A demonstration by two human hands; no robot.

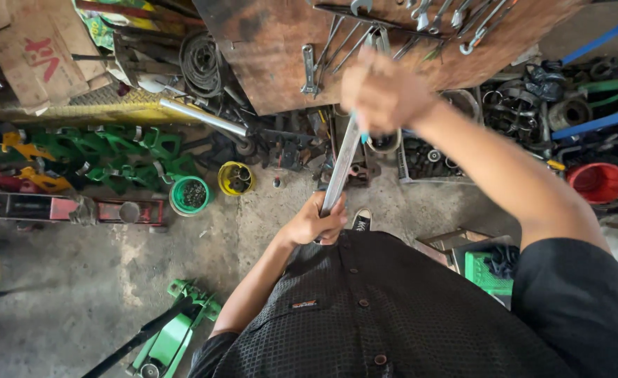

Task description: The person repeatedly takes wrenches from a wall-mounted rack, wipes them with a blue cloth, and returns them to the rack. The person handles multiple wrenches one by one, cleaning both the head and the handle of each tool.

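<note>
Gripping a long steel bar with both hands, a person in a dark checked shirt stands on a concrete workshop floor, seen from a head camera looking straight down. The left hand is closed around the bar's lower end, close to the body; the right hand is fisted around the upper part, where a bit of light blue shows beneath the fingers. Both ends of the bar are hidden inside the fists, so what kind of tool it is cannot be told. It runs slightly tilted between the hands, above the floor.

A rusty board hung with wrenches is cut off by the upper edge, and the right hand covers part of it. 1 black-and-white shoe tip shows under the shirt hem; the other foot is hidden.

A green tub holds small dark metal parts, too small to identify. A yellow can beside it holds dark round pieces. A red bucket at right is partly cut off by clutter, its contents unclear. A green crate holds a dark cloth. Green jack stands line the left, and a green floor jack sits at lower left, its handle running out of view.
</note>
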